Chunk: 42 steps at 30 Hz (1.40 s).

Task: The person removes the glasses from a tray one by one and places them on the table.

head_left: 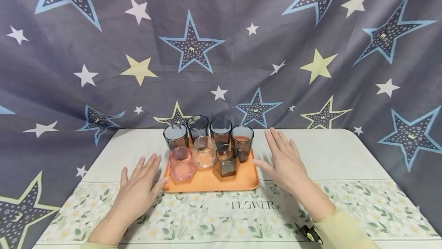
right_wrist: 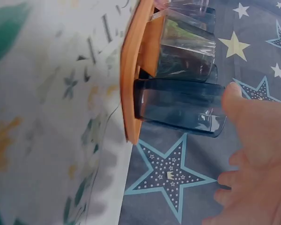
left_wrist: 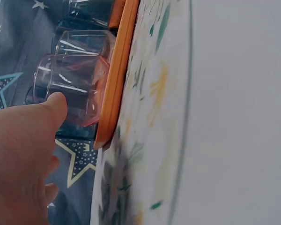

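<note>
An orange tray (head_left: 207,186) lies on the table, crowded with drinking glasses. Several blue-grey tumblers (head_left: 176,138) line its back. In front of them stand a pink glass (head_left: 182,166), a clear glass (head_left: 205,153) and a smoky brown glass (head_left: 228,163) with a squarish base. My left hand (head_left: 138,189) is at the tray's left front corner, fingers extended, thumb toward the pink glass. Beyond the right edge, my right hand (head_left: 286,160) is spread, palm down, its thumb toward the tray. In the right wrist view that thumb overlaps the rim of a blue-grey tumbler (right_wrist: 178,105). Neither hand holds anything.
A white cloth with a floral band (head_left: 193,222) and the printed word FLOWER covers the table. Behind it hangs a dark grey curtain (head_left: 241,61) patterned with stars. A small dark object (head_left: 309,233) lies by the right sleeve (head_left: 345,230).
</note>
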Each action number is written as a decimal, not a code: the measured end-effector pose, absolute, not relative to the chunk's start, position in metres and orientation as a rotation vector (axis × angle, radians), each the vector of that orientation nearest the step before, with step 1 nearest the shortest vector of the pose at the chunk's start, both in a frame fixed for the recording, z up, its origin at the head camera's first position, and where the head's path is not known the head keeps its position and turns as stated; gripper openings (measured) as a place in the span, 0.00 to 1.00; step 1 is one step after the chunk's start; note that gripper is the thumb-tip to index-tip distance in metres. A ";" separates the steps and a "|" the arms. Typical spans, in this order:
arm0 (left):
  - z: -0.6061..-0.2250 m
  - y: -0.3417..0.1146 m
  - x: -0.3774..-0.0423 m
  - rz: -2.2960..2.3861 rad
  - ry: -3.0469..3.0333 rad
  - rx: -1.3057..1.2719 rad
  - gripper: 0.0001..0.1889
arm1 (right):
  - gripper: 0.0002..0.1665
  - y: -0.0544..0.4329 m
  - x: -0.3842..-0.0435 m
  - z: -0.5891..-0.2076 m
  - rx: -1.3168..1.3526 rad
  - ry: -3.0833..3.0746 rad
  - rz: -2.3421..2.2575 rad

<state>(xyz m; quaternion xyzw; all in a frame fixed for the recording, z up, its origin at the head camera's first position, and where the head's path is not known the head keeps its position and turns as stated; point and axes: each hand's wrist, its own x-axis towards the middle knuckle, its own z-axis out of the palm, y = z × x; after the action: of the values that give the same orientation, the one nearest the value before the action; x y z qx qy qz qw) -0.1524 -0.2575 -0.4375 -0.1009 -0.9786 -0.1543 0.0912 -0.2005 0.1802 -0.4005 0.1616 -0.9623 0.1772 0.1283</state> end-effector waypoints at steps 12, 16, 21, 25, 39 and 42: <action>-0.451 -0.254 -0.150 -0.535 -2.935 -0.282 0.44 | 0.61 0.162 -0.217 -0.393 0.513 -2.767 0.698; -0.455 -0.254 -0.148 -0.559 -2.935 -0.282 0.45 | 0.61 0.156 -0.222 -0.392 0.513 -2.760 0.735; -0.462 -0.254 -0.148 -0.586 -2.941 -0.284 0.45 | 0.59 0.150 -0.229 -0.392 0.529 -2.758 0.758; -0.465 -0.255 -0.149 -0.595 -2.947 -0.297 0.45 | 0.58 0.148 -0.235 -0.388 0.531 -2.761 0.815; -0.471 -0.253 -0.149 -0.595 -2.972 -0.298 0.47 | 0.59 0.146 -0.246 -0.387 0.485 -2.785 0.989; -0.472 -0.252 -0.148 -0.600 -2.976 -0.295 0.46 | 0.59 0.145 -0.248 -0.390 0.473 -2.794 1.012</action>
<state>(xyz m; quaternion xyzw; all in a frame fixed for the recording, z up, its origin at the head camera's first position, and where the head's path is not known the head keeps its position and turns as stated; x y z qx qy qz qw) -0.1483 -0.2522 -0.4722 -0.0965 -0.9747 -0.1965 0.0460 -0.2475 0.1453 -0.3897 0.1569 -0.9265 0.3357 0.0661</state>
